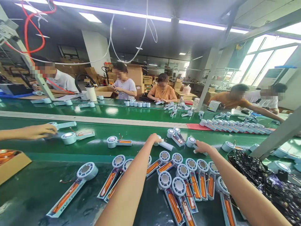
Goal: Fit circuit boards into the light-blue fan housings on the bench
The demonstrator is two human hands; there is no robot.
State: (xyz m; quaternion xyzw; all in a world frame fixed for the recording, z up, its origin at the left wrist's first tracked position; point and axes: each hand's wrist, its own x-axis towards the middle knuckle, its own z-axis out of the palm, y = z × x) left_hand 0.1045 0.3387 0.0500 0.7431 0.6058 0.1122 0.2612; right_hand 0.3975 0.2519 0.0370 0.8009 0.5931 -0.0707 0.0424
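Observation:
Both my arms reach forward over the green conveyor. My left hand is closed round the head of a light-blue handheld fan, its handle pointing right. My right hand is closed on the handle of another handheld fan, whose round head faces left. Between my hands lie two fans with bare circuit boards in their handles. Nearer me, several open-handled fans with orange batteries and thin wires are grouped on the dark table. My fingertips are partly hidden.
At right is a pile of small black parts. A cardboard box stands at left, near a co-worker's hand on a fan. A single fan lies at front left. Across the belt, several people sit by a row of fans. A metal post slants at right.

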